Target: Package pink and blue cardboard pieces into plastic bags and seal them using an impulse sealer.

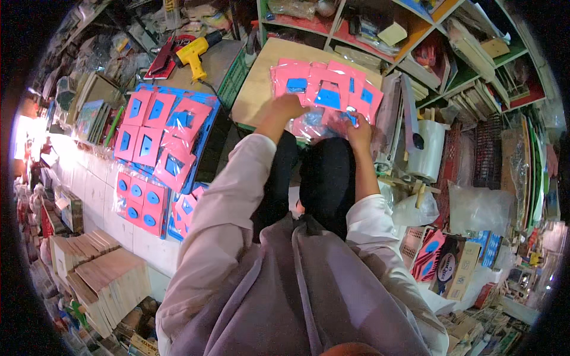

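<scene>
Pink foam sheets with blue foam shapes (327,97), wrapped in clear plastic, overlap on the wooden board (256,82) in front of me. At their near left edge is my left hand (287,108), its fingers curled together and pointing right; what they hold is hidden. My right hand (359,132) is closed around a small blue piece (351,118) at the near right edge of the sheets. Between my hands lies a crumpled clear plastic bag (312,120) with blue showing through, partly blurred.
To the left, more wrapped pink-and-blue sheets (155,110) lie on a blue tray (209,133). Behind them a yellow heat gun (197,54) rests on a table. Shelves (330,40) stand at the back, a plastic film roll (426,151) to the right, wooden boards (110,283) at lower left.
</scene>
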The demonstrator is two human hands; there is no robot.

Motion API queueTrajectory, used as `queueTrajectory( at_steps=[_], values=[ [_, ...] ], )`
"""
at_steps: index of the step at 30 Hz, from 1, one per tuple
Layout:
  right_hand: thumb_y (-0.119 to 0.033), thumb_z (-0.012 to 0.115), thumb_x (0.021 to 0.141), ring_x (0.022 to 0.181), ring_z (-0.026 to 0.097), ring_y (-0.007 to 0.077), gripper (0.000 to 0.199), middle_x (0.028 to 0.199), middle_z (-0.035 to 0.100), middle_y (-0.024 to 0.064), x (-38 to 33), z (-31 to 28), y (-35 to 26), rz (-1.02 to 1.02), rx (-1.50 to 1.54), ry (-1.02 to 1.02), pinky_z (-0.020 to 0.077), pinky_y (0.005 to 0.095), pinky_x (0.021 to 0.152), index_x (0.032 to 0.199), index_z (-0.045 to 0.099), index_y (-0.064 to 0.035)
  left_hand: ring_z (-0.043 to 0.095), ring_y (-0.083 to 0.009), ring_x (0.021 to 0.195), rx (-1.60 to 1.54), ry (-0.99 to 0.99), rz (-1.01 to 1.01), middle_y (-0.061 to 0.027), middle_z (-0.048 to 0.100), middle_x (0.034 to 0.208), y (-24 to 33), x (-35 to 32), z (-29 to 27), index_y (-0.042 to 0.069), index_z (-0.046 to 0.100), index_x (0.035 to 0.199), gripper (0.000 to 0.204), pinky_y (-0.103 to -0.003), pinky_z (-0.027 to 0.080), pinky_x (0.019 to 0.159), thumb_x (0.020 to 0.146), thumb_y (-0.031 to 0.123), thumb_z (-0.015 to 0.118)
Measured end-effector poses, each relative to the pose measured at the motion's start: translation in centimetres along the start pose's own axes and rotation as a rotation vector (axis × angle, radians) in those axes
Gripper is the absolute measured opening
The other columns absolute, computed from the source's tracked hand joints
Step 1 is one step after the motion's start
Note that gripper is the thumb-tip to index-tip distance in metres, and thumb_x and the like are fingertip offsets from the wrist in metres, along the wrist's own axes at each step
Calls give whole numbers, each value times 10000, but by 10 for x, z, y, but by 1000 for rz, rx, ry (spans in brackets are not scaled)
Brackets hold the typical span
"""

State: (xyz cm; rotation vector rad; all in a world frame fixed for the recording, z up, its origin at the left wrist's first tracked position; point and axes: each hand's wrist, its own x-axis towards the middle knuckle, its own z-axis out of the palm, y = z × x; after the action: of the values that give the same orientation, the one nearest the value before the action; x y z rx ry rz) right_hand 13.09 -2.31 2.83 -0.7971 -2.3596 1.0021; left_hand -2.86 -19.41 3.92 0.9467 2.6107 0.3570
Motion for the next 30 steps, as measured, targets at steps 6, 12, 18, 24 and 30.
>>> queueTrajectory(
  at_steps=[6,12,18,24,30],
  values=[
    [-297,662,714,787,602,284,407,865,614,204,17,12,13,133,24,-95,457,349,711,965,587,15,617,-245,814,-79,-308,81,-153,635,845,16,16,10,10,621,730,362,-359,484,715,795,351,517],
    [-423,724,666,652,588,194,517,760,630,109,57,-4,8,758,498,-333,451,291,582,896,609,26,595,-161,836,-1405,-361,-49,-34,612,847,41,-12,-9,65,576,865,161,-286,490,661,834,221,550],
    [-89,597,776,698,593,205,227,847,603,124,44,-5,7,660,1146,-394,512,315,649,982,552,-4,589,-144,800,-1103,-562,178,-50,605,920,50,-36,-35,51,590,908,290,-288,478,693,849,330,536],
    [54,501,754,789,603,230,317,893,594,141,16,-53,-15,515,1292,-578,515,338,677,1068,490,8,595,-152,776,-571,24,116,-68,619,858,30,-1,-37,48,615,925,480,-262,462,693,824,504,501],
    [28,527,732,809,570,178,529,1053,557,108,-27,-95,0,505,1439,-592,477,263,656,1239,387,-37,568,-152,923,-1243,-842,-111,-76,591,992,61,-16,-3,24,555,1075,416,-266,467,762,828,357,572]
  ],
)
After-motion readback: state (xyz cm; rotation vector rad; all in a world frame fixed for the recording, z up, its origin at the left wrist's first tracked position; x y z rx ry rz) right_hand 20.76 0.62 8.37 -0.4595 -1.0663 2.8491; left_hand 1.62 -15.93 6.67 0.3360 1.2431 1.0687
